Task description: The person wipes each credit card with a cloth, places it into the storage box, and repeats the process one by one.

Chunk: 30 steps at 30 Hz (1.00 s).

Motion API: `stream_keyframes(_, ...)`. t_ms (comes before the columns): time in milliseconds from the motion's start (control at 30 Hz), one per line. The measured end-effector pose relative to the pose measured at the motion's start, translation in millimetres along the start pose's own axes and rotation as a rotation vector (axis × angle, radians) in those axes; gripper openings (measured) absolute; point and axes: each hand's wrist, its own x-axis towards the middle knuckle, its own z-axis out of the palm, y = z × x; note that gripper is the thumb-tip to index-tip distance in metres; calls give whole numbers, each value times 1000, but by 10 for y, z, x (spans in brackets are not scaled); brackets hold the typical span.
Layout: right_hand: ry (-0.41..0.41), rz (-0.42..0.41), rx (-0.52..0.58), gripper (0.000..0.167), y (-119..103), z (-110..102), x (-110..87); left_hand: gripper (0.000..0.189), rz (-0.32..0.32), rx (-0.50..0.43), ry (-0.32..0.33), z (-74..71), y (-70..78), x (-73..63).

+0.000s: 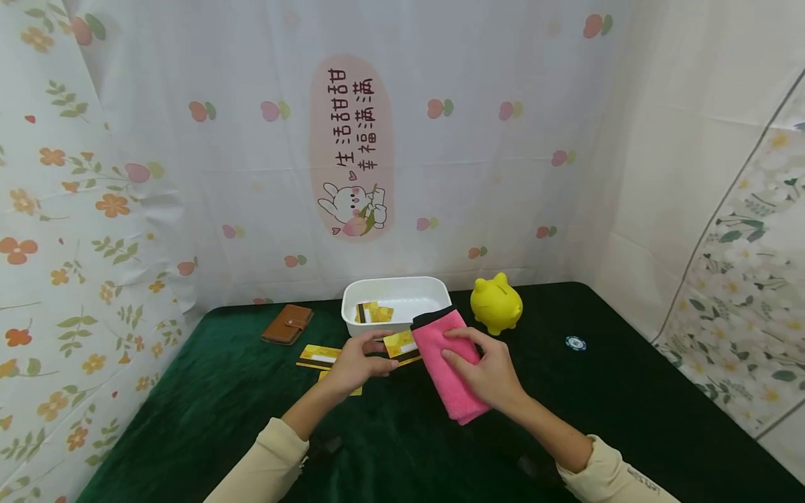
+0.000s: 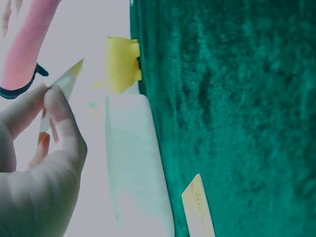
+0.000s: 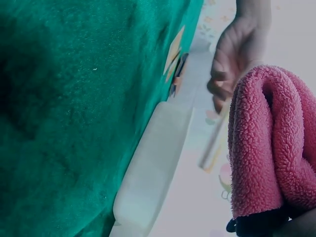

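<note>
My left hand (image 1: 357,363) pinches a yellow bank card (image 1: 401,344) with a white strip and a dark stripe, thumb against fingers in the left wrist view. The card is raised in front of the white plastic basin (image 1: 420,306). My right hand (image 1: 489,369) grips a folded pink towel (image 1: 448,374) with a black edge. In the head view the towel's upper left edge overlaps the card's right end. Fluffy folds of the towel fill the right side of the right wrist view. Two more yellow cards lie by my left hand, one (image 1: 310,355) partly behind it, the other (image 1: 357,391) beneath the wrist.
Several yellow cards (image 1: 372,312) lie inside the basin at the back. A brown wallet (image 1: 288,325) rests left of it, a yellow piggy bank (image 1: 497,304) right of it. A poker chip (image 1: 575,343) lies farther right on the dark green cloth (image 1: 207,391). Patterned curtains surround the table.
</note>
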Motion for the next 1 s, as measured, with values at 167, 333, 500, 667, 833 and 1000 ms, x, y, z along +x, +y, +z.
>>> stream_keyframes(167,-11,-1,-5,27,-220,-28,-7,55,0,-45,12,-21,50,-37)
stream_keyframes(333,-23,-29,6,25,-394,-34,-16,56,16,-87,-9,-1,69,-89)
stream_keyframes(500,-10,-68,19,27,-254,22,-15,56,43,-140,-54,41,88,-124)
stream_keyframes(667,-11,-64,35,28,-128,44,-6,55,53,-193,-81,106,105,-123)
stream_keyframes(833,-7,-83,26,28,-238,42,-21,55,78,-219,-82,146,118,-137)
stream_keyframes(1000,-10,-127,17,27,-504,18,-42,56,127,-232,-93,179,136,-151)
